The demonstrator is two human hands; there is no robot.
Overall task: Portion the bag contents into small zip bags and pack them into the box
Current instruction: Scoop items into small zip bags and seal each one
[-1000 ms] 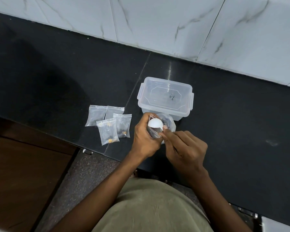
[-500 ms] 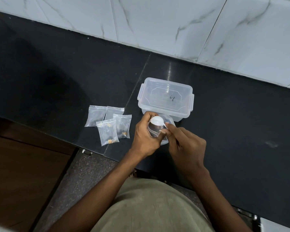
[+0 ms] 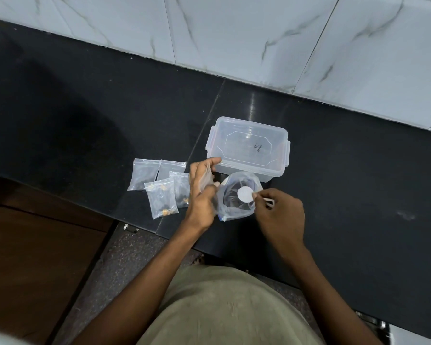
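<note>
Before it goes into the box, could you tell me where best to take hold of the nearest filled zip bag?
Probably by the zip strip at the far end of the nearest zip bag, pinched from above. It lies flat on the counter, contents at its near end.

Dim, soft overhead light, faint glare on the dark counter [image 3: 334,170], wide-angle bowing, slight motion blur at the hands.

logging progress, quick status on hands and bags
Left hand holds a small zip bag. Right hand dips white spoon into big bag. Box lidded.
</note>
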